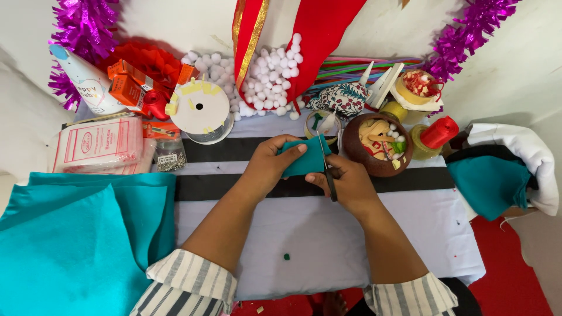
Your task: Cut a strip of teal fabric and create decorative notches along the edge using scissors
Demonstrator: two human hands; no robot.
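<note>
Teal felt is what you hold: your left hand (270,165) pinches a small teal felt piece (304,158) between thumb and fingers, above the middle of the table, over the black stripes. Your right hand (345,186) is closed around a pair of scissors (329,175), whose blades go up along the right edge of the piece. At the far left lies a flat pink-and-white plastic packet (96,143), rectangular and glossy, and behind it orange boxes (130,88) stand beside a white paper cone hat (88,82). A round white tape roll (200,110) with yellow bits sits near the centre back, just before a heap of white pompoms (266,82) and a hanging red cloth (319,41). On your right a brown round bowl (377,149) holds small craft bits, very near your right hand, and a red spool (439,133) stands beside it. Large folded teal fabric (76,234) covers the left front corner. The pale tablecloth (316,240) between your forearms is smooth and mostly open, with only one small green scrap (287,256); its front edge is close to your striped sleeves. Purple tinsel (85,29) hangs at the back corners.
</note>
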